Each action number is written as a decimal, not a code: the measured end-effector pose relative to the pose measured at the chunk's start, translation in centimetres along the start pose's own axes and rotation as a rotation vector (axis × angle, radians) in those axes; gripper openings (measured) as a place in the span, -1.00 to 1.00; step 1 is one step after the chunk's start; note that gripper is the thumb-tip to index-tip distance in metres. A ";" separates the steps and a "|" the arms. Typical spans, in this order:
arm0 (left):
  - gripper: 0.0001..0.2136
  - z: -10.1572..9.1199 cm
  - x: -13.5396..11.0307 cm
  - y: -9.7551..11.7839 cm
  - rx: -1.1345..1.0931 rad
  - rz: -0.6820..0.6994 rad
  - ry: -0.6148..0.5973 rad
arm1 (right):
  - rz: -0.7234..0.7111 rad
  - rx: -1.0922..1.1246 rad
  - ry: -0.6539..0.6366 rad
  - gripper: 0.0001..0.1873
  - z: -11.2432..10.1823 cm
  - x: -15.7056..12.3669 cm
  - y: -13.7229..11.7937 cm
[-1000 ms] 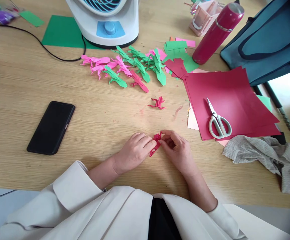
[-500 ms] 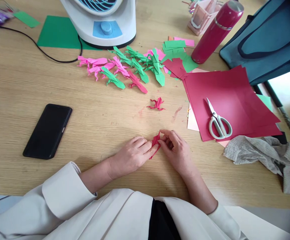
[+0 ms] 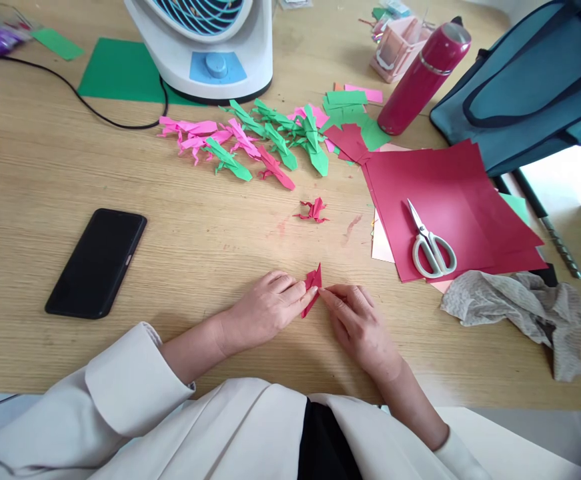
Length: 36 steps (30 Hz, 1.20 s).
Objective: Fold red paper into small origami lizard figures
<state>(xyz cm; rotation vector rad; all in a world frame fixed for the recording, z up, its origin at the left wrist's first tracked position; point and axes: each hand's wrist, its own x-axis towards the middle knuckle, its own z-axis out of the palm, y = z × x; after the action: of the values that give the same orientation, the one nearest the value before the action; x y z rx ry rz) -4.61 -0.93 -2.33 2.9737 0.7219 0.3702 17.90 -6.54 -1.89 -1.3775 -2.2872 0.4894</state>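
Note:
A small red folded paper [image 3: 312, 277] lies on the wooden table in front of me, a pointed flap standing up at its top. My left hand [image 3: 265, 310] holds it from the left, fingers closed on its middle and covering part of it. From the right, my right hand [image 3: 363, 327] pinches the paper's edge with thumb and forefinger pressed together. Farther up the table sits a small finished red origami piece with thin legs [image 3: 313, 210]. Beyond that lies a cluster of similar green origami pieces [image 3: 280, 145], along with pink ones [image 3: 190, 130] and one long red one [image 3: 276, 168].
White-handled scissors [image 3: 433, 248] rest on red paper sheets [image 3: 450, 193] at right, beside a crumpled cloth [image 3: 515, 310]. A red flask [image 3: 423, 80], a pink holder [image 3: 397, 50] and a blue bag [image 3: 515, 87] stand behind. A phone [image 3: 96, 263] lies left; a white fan [image 3: 215, 67] stands at the back.
My right hand has shifted down along the paper's right edge, uncovering the pointed flap. The left hand stays on the paper. The camera view has shifted slightly.

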 end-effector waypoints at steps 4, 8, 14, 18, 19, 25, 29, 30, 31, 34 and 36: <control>-0.69 0.0 -0.1 0.0 0.012 0.008 -0.009 | -0.026 -0.092 -0.012 -0.45 0.3 0.0 0.1; -0.67 -0.4 0.1 0.1 0.024 -0.008 -0.045 | -0.045 -0.149 -0.019 -0.45 0.4 0.0 0.0; -0.67 -0.3 0.2 0.0 -0.015 -0.042 -0.055 | -0.035 -0.153 -0.030 -0.48 0.6 -0.3 0.2; -0.65 -0.1 0.0 -0.1 -0.032 -0.002 -0.025 | -0.020 -0.136 -0.028 -0.48 0.6 -0.2 0.2; -0.64 -0.1 0.1 -0.1 -0.030 0.007 -0.030 | -0.018 -0.133 -0.028 -0.48 0.6 -0.2 0.2; -0.65 -0.4 0.5 -0.1 0.009 0.023 -0.056 | -0.024 -0.132 -0.031 -0.45 0.7 -0.1 0.3; -0.67 -0.2 0.8 -0.1 0.034 0.015 -0.081 | -0.041 -0.144 -0.020 -0.47 0.8 -0.2 0.4; -0.67 -0.2 0.9 -0.1 0.032 0.004 -0.093 | -0.046 -0.148 -0.018 -0.48 0.8 -0.3 0.4; -0.66 -0.2 1.0 -0.1 0.024 -0.006 -0.106 | -0.050 -0.152 -0.015 -0.49 0.8 -0.3 0.4; -0.68 -0.3 1.4 -0.2 -0.018 -0.032 -0.149 | -0.052 -0.159 -0.002 -0.51 0.8 -0.2 0.2; -0.70 -0.4 1.7 -0.3 -0.049 -0.049 -0.174 | -0.049 -0.163 0.018 -0.53 0.7 -0.1 0.1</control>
<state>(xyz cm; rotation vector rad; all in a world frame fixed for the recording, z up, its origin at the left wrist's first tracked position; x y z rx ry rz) -3.39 0.08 -1.56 2.8900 0.7522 0.1226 17.65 -6.62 -2.60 -1.3910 -2.3844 0.2794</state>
